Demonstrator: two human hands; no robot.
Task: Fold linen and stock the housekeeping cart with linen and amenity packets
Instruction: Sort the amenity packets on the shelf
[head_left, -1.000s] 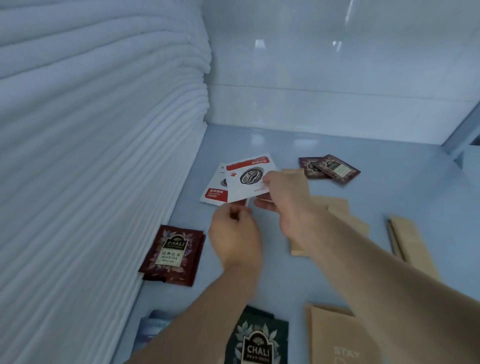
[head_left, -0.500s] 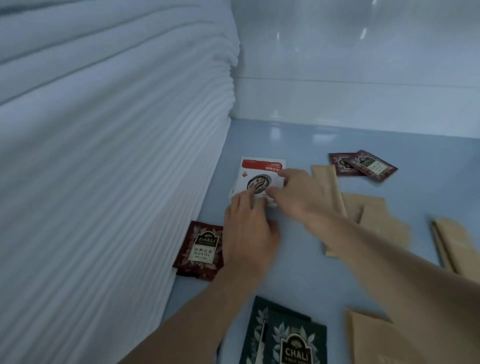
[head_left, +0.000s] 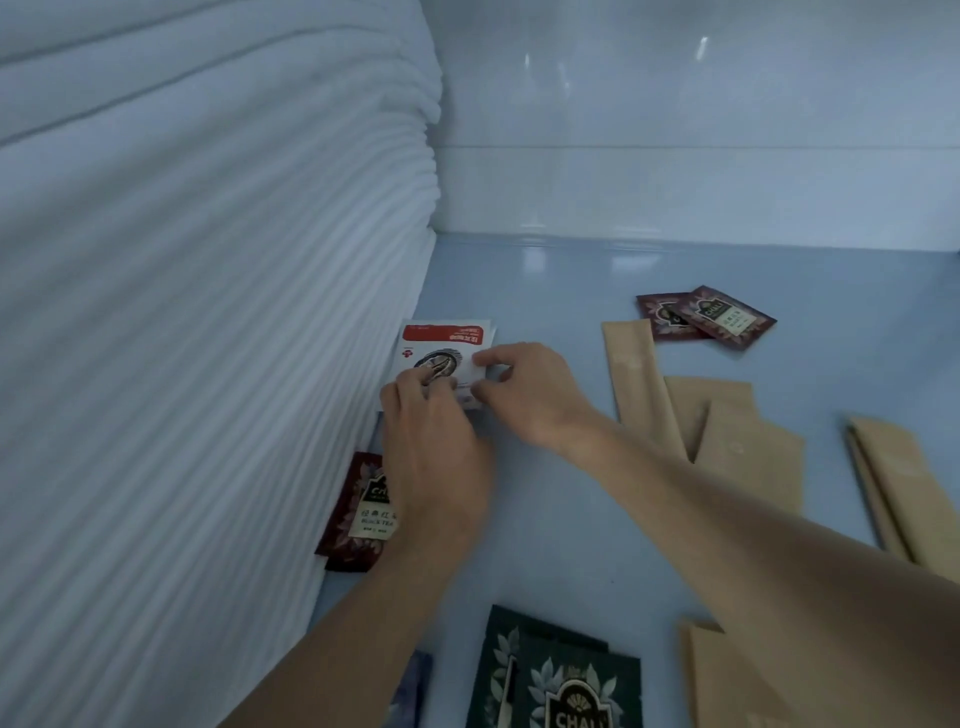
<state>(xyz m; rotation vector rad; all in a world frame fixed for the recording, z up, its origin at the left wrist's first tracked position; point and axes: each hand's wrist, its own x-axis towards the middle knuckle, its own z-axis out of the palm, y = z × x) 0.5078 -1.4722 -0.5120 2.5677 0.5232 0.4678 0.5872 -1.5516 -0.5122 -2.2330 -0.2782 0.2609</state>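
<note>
While a tall stack of folded white linen (head_left: 197, 322) fills the space just left of the fingers, both hands settle white-and-red amenity packets (head_left: 441, 345) on the blue surface (head_left: 545, 519), likely squaring them against the stack. Left hand (head_left: 434, 452) presses down with straight fingers; right hand (head_left: 524, 392) pinches the packets' edge. Tan sachets (head_left: 727, 431) lie right of the fingers, 2 maroon tea packets (head_left: 706, 317) beyond. Hands hide the packets' count.
</note>
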